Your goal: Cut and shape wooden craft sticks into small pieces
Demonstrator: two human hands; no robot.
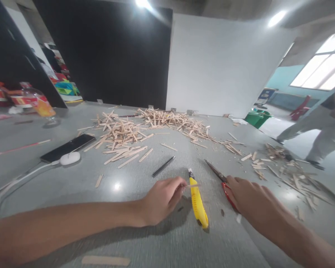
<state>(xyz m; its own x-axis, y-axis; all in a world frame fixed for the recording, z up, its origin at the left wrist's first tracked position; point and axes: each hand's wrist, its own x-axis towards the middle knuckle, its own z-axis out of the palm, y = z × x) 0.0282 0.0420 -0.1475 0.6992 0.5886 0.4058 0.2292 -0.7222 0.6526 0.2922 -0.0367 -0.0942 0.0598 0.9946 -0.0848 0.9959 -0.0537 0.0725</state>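
Note:
My left hand [163, 199] is closed in a pinch on a thin wooden stick [194, 185], which points right above the yellow utility knife [198, 203]. The knife lies on the grey table. To its right, my right hand [248, 195] is wrapped over the red handles of a pair of scissors [216, 171]. Their dark blades point away from me, and the fingers partly hide the handles. A black pen [163, 166] lies beyond my left hand. Flat on the table near the front edge is another wooden stick [106, 260].
Wooden sticks [120, 130] are heaped at the back, and broken pieces [298, 178] are scattered on the right. A phone [68, 147], a white charging piece [70, 158] with its cable and a bottle [40, 104] are on the left. A person [321, 123] stands beyond the right edge.

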